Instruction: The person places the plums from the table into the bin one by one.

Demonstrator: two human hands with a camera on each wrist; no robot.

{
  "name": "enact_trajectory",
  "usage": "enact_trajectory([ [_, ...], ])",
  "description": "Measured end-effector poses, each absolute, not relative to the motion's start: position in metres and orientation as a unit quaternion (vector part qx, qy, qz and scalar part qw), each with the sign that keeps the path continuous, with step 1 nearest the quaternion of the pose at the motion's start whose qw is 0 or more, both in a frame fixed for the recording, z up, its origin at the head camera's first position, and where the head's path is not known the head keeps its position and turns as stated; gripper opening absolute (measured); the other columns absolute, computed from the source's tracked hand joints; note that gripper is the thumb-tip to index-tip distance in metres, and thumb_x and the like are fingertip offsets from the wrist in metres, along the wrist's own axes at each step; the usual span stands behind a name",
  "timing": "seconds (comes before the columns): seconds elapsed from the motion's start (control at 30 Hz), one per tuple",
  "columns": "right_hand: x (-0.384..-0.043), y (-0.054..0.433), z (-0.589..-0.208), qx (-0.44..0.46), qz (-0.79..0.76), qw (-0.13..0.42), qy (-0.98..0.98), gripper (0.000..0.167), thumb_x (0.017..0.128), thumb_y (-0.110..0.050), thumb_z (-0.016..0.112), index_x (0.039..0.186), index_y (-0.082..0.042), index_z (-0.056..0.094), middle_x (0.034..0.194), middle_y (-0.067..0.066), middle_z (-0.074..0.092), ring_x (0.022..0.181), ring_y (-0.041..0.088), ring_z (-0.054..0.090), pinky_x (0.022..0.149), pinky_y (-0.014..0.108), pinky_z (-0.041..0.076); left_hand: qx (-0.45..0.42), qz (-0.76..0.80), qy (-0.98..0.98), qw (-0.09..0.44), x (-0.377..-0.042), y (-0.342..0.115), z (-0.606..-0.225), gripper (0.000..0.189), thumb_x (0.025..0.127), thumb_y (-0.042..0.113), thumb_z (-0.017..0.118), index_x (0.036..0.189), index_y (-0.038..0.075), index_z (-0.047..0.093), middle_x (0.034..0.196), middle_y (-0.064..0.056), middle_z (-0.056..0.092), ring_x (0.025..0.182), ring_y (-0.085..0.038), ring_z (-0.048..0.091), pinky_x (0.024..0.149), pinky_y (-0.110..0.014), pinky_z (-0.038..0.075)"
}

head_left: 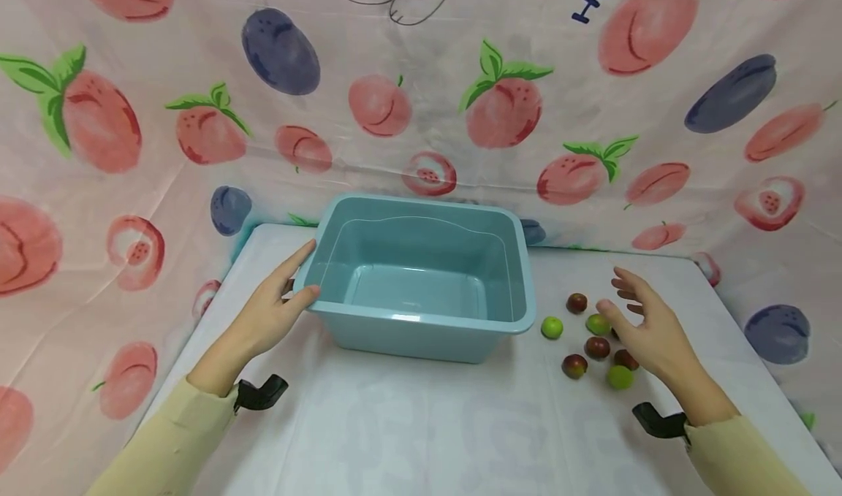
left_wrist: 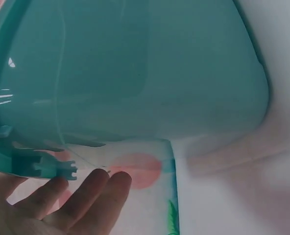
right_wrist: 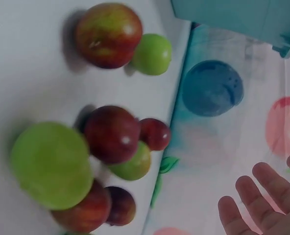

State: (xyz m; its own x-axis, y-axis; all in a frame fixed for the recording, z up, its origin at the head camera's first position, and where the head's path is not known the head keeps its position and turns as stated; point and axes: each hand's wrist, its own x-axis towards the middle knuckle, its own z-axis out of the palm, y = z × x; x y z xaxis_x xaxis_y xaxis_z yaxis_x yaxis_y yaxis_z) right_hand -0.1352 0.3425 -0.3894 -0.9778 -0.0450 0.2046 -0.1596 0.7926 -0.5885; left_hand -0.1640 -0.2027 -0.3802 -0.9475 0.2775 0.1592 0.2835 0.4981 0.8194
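A light blue-green plastic basin [head_left: 408,335] stands upright on the white table; its inside shows nothing in it. At its left end is my left hand [head_left: 272,306], thumb and index fingertips right at the rim. In the left wrist view, that hand's fingers [left_wrist: 93,196] reach out fairly straight below the rim. My right hand [head_left: 651,332] hovers over the fruit right of the basin, fingers spread and holding nothing. Below it lie several dark red plums [head_left: 597,348] and several round green fruits [head_left: 620,377]. The hand hides part of this group in the head view.
The white table [head_left: 395,430] has a back edge just behind the basin. A pale cloth [head_left: 447,58] printed with peaches and blue fruit hangs behind and at both sides. Black wrist mounts [head_left: 262,392] sit on both forearms.
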Motion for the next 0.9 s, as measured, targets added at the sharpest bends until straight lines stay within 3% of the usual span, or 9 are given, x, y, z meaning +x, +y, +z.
enact_trajectory([
  [0.23, -0.132, 0.358, -0.398, 0.025, 0.323, 0.079, -0.943, 0.072, 0.095, -0.04, 0.06, 0.154, -0.015, 0.025, 0.139, 0.025, 0.044, 0.123, 0.045, 0.042, 0.094, 0.064, 0.035, -0.175, -0.53, -0.83, 0.01, -0.163, -0.2, -0.388, 0.065, 0.099, 0.018, 0.05, 0.155, 0.028, 0.021, 0.156, -0.007, 0.024, 0.128, -0.04, 0.042, 0.093, -0.053, 0.044],
  [0.37, -0.132, 0.367, -0.403, 0.016, 0.336, 0.075, -0.939, 0.072, 0.095, -0.039, 0.06, 0.153, -0.012, 0.027, 0.138, 0.026, 0.044, 0.121, 0.045, 0.042, 0.093, 0.064, 0.034, -0.173, -0.548, -0.818, 0.006, -0.163, -0.199, -0.39, 0.064, 0.099, 0.018, 0.051, 0.155, 0.028, 0.022, 0.154, -0.01, 0.028, 0.128, -0.037, 0.042, 0.09, -0.046, 0.048],
  [0.47, -0.131, 0.376, -0.406, 0.011, 0.343, 0.071, -0.936, 0.07, 0.095, -0.038, 0.062, 0.152, -0.013, 0.031, 0.138, 0.024, 0.046, 0.121, 0.042, 0.043, 0.101, 0.041, 0.039, -0.171, -0.555, -0.814, 0.0, -0.164, -0.2, -0.392, 0.064, 0.099, 0.019, 0.052, 0.155, 0.029, 0.022, 0.154, -0.009, 0.028, 0.128, -0.035, 0.043, 0.089, -0.038, 0.05],
  [0.57, -0.131, 0.385, -0.41, 0.004, 0.344, 0.064, -0.937, 0.069, 0.094, -0.038, 0.062, 0.151, -0.014, 0.033, 0.138, 0.023, 0.047, 0.12, 0.04, 0.043, 0.089, 0.013, 0.035, -0.17, -0.558, -0.812, -0.002, -0.164, -0.2, -0.392, 0.065, 0.099, 0.02, 0.053, 0.155, 0.029, 0.022, 0.154, -0.008, 0.027, 0.13, -0.032, 0.042, 0.089, -0.033, 0.049],
  [0.67, -0.13, 0.395, -0.415, -0.01, 0.344, 0.054, -0.937, 0.069, 0.094, -0.04, 0.062, 0.151, -0.013, 0.034, 0.137, 0.024, 0.048, 0.12, 0.04, 0.043, 0.08, 0.005, 0.032, -0.171, -0.559, -0.811, -0.001, -0.164, -0.2, -0.393, 0.065, 0.099, 0.021, 0.053, 0.155, 0.029, 0.022, 0.155, -0.006, 0.026, 0.132, -0.031, 0.04, 0.09, -0.03, 0.048],
  [0.73, -0.129, 0.402, -0.418, -0.028, 0.339, 0.042, -0.939, 0.072, 0.094, -0.043, 0.061, 0.151, -0.011, 0.032, 0.137, 0.025, 0.047, 0.121, 0.041, 0.042, 0.086, 0.014, 0.039, -0.172, -0.558, -0.812, -0.001, -0.165, -0.201, -0.394, 0.065, 0.099, 0.021, 0.054, 0.155, 0.029, 0.021, 0.156, -0.005, 0.024, 0.133, -0.03, 0.039, 0.091, -0.03, 0.047],
  [0.8, -0.127, 0.408, -0.422, -0.048, 0.341, 0.029, -0.938, 0.075, 0.094, -0.046, 0.06, 0.151, -0.009, 0.031, 0.138, 0.028, 0.044, 0.122, 0.045, 0.041, 0.093, 0.033, 0.044, -0.174, -0.558, -0.811, -0.002, -0.165, -0.201, -0.394, 0.065, 0.099, 0.022, 0.054, 0.155, 0.03, 0.021, 0.157, -0.004, 0.023, 0.135, -0.029, 0.036, 0.093, -0.031, 0.046],
  [0.9, -0.125, 0.417, -0.429, -0.074, 0.345, 0.005, -0.936, 0.079, 0.093, -0.051, 0.057, 0.151, -0.005, 0.028, 0.14, 0.031, 0.041, 0.123, 0.05, 0.039, 0.088, 0.062, 0.041, -0.177, -0.559, -0.81, -0.006, -0.167, -0.202, -0.395, 0.065, 0.1, 0.024, 0.053, 0.155, 0.031, 0.02, 0.158, -0.002, 0.019, 0.137, -0.029, 0.033, 0.093, -0.033, 0.046],
])
